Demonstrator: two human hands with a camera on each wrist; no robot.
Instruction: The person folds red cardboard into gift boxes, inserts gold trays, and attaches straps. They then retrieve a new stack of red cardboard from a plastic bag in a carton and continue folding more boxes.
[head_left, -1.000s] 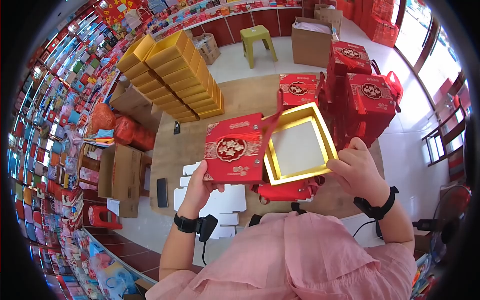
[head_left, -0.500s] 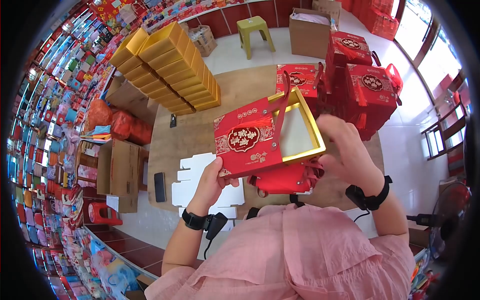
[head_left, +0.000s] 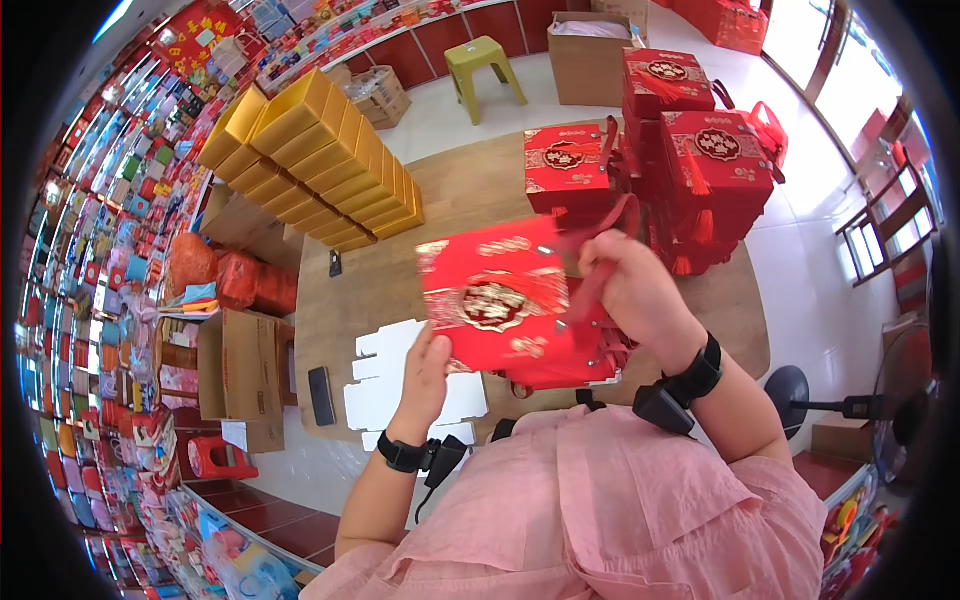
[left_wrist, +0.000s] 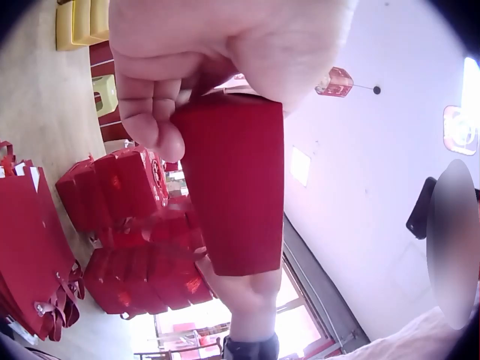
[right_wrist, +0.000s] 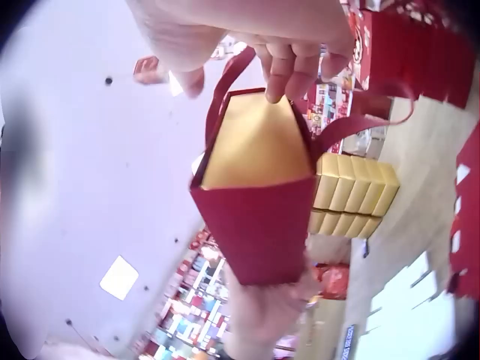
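Observation:
My left hand (head_left: 428, 375) grips a red gift box (head_left: 480, 345) by its lower left corner, thumb over the printed lid. Gold lettering in a medallion marks its top. Within the red sleeve sits a gold inner box (right_wrist: 259, 146), its end visible in the right wrist view. My right hand (head_left: 640, 290) is at the sleeve's open end, loosely bent fingertips right at the gold end and thumb spread apart. Red ribbon handles (right_wrist: 349, 133) stick out beside those fingers, blurred in the head view. Below the held box lie more red boxes (head_left: 560, 380), partly hidden.
A tall stack of gold boxes (head_left: 350, 160) stands at the table's back left. Finished-looking red boxes (head_left: 715, 175) are piled at the right. White card sheets (head_left: 385, 390) and a phone (head_left: 321, 396) lie on the wooden table (head_left: 460, 180). A green stool (head_left: 482, 65) stands beyond.
The gold inner box, sticking out to the right earlier, has slid into the red sleeve. The right hand moved left to the sleeve's end. The left hand keeps its grip.

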